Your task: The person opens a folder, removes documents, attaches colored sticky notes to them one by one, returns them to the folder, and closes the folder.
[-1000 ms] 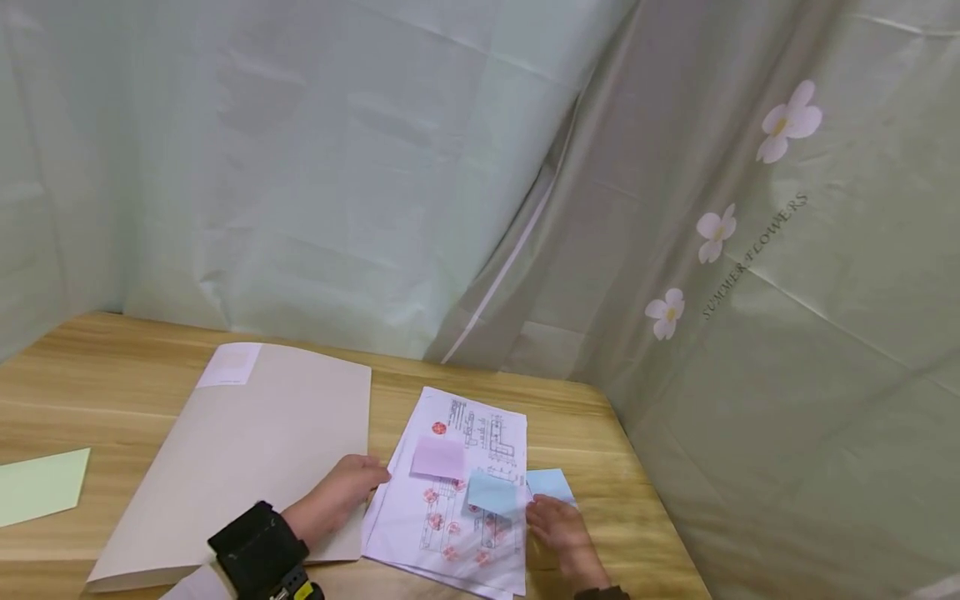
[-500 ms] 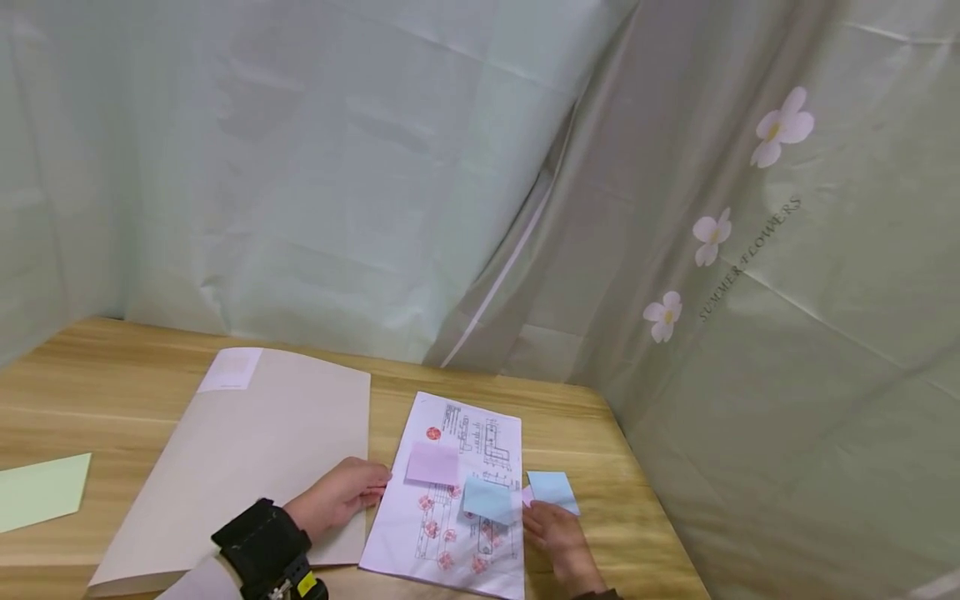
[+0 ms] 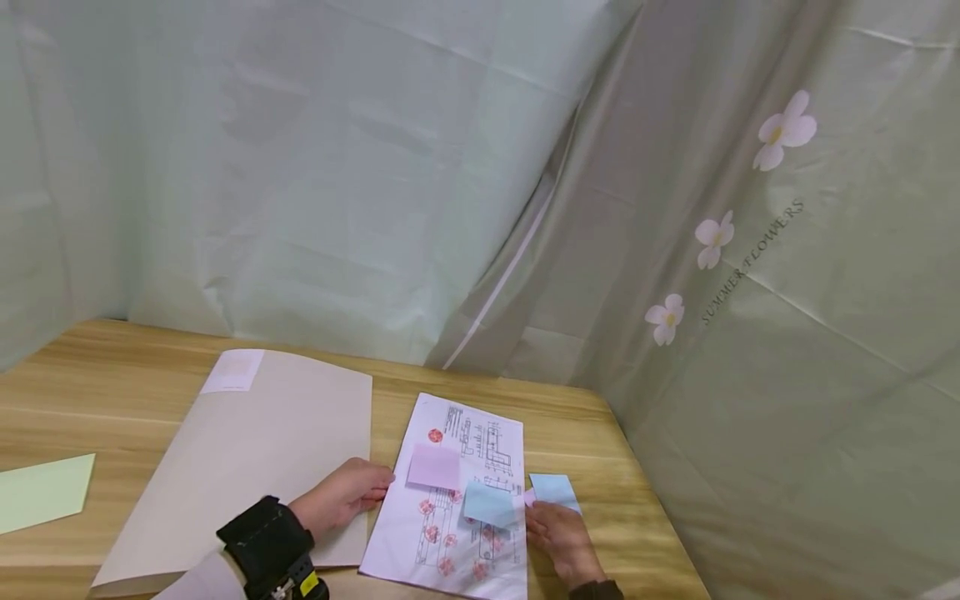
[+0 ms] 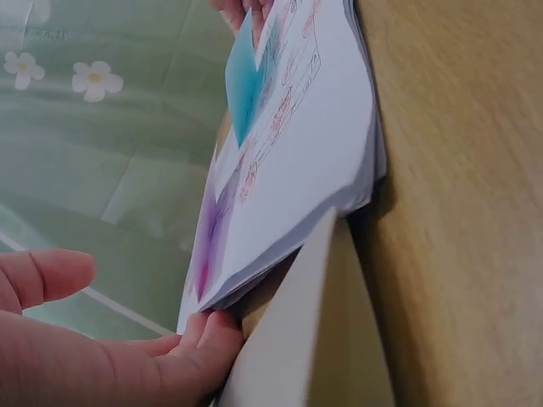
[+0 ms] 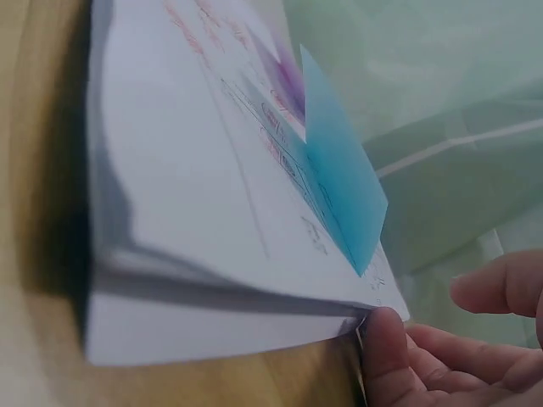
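Observation:
A stack of white sheets, printed with line drawings and red stamps, lies between both hands. On its top sheet are a pink sticky note and a blue sticky note, which the wrist views show lifting off the page. My left hand rests its fingertips against the stack's left edge, and its thumb stays apart from the paper. Against the right edge press the fingers of my right hand, thumb raised. In the right wrist view the lower sheets stick out past the upper ones.
A large beige folder with a white label lies left of the stack, partly under my left arm. Farther left is a pale green sheet. Another blue note lies beyond my right hand. A curtain hangs behind the wooden table.
The sheets were fanned unevenly along the left and bottom edges; in the head view those edges now line up. The stack has shifted slightly. Both hands have stayed at its sides.

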`<state>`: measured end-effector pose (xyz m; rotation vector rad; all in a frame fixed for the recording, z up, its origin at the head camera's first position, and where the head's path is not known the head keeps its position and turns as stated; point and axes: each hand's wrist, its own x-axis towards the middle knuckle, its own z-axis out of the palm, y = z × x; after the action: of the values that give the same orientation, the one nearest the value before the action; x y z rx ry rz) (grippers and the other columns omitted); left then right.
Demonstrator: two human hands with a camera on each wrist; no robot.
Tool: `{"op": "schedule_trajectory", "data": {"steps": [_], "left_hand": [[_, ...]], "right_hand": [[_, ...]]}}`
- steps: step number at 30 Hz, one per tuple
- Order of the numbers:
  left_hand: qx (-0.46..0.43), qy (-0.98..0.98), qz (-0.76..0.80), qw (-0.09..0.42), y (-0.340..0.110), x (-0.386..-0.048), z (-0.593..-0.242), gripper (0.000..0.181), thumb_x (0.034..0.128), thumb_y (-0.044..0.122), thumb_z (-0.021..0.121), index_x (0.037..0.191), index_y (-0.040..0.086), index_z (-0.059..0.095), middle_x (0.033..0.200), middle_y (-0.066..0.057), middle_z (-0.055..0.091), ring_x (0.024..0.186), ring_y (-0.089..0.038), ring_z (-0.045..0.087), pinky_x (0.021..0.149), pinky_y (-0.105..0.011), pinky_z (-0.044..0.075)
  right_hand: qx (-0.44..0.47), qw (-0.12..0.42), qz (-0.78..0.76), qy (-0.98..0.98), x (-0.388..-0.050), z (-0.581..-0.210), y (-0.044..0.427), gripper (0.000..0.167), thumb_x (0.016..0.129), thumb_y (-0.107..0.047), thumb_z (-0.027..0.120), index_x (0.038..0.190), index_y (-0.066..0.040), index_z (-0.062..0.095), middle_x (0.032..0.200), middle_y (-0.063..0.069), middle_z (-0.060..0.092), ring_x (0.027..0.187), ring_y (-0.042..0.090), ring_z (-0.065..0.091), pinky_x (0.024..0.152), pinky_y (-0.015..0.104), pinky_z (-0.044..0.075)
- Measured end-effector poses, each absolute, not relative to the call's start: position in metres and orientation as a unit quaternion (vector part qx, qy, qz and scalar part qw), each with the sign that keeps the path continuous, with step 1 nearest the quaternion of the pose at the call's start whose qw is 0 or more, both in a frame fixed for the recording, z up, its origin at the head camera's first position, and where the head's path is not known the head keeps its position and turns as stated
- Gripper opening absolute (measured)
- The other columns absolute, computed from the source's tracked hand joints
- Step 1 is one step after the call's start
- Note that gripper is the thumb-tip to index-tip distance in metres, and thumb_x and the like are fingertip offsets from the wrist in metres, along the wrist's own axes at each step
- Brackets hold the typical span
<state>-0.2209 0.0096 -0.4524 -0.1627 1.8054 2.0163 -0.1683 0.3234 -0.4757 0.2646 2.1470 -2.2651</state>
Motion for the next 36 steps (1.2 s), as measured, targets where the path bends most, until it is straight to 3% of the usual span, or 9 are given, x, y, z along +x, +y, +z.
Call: {"op": "schedule_trajectory", "data": {"steps": [9, 15, 20, 28, 36], "left_hand": [[-0.052, 0.619, 0.753, 0.214, 0.010, -0.223, -0.451, 0.019, 0.0860, -0.006, 0.048, 0.099, -0.020, 0.047, 0.085, -0.019, 0.055, 0.073, -0.023, 0.053, 0.068, -0.031, 0.049], [-0.029, 0.649, 0.734, 0.196, 0.014, -0.221, -0.453, 0.026, 0.0811, -0.012, 0.047, 0.105, -0.022, 0.049, 0.081, -0.014, 0.058, 0.071, -0.020, 0.055, 0.066, -0.032, 0.049], [-0.006, 0.685, 0.707, 0.177, 0.018, -0.218, -0.454, 0.024, 0.0776, -0.016, 0.048, 0.100, -0.022, 0.052, 0.077, -0.012, 0.059, 0.068, -0.021, 0.057, 0.065, -0.036, 0.050], [0.021, 0.723, 0.680, 0.121, 0.016, -0.214, -0.457, 0.021, 0.0755, -0.018, 0.052, 0.096, -0.021, 0.055, 0.077, -0.012, 0.057, 0.068, -0.023, 0.057, 0.061, -0.037, 0.051], [0.089, 0.841, 0.532, 0.047, 0.003, -0.210, -0.455, 0.016, 0.0679, -0.008, 0.069, 0.082, -0.007, 0.063, 0.064, -0.003, 0.049, 0.061, -0.016, 0.046, 0.054, -0.028, 0.043]], "right_hand": [[0.084, 0.014, -0.677, 0.731, -0.179, -0.473, 0.319, 0.027, 0.088, 0.003, 0.048, 0.104, 0.024, 0.047, 0.076, 0.006, 0.060, 0.066, 0.012, 0.057, 0.063, 0.025, 0.049], [0.073, -0.001, -0.664, 0.744, -0.181, -0.474, 0.316, 0.032, 0.088, 0.002, 0.050, 0.108, 0.026, 0.044, 0.082, 0.009, 0.062, 0.068, 0.012, 0.059, 0.063, 0.024, 0.049], [0.076, -0.003, -0.649, 0.757, -0.183, -0.476, 0.315, 0.034, 0.085, 0.002, 0.051, 0.108, 0.026, 0.044, 0.072, 0.003, 0.057, 0.062, 0.009, 0.053, 0.059, 0.021, 0.045], [0.067, 0.031, -0.634, 0.770, -0.185, -0.477, 0.316, 0.034, 0.087, 0.002, 0.050, 0.107, 0.029, 0.042, 0.082, 0.012, 0.061, 0.072, 0.017, 0.059, 0.066, 0.031, 0.050], [0.070, 0.075, -0.608, 0.787, -0.188, -0.473, 0.315, 0.031, 0.084, 0.004, 0.055, 0.104, 0.025, 0.046, 0.083, 0.015, 0.062, 0.073, 0.026, 0.062, 0.067, 0.037, 0.051]]}}
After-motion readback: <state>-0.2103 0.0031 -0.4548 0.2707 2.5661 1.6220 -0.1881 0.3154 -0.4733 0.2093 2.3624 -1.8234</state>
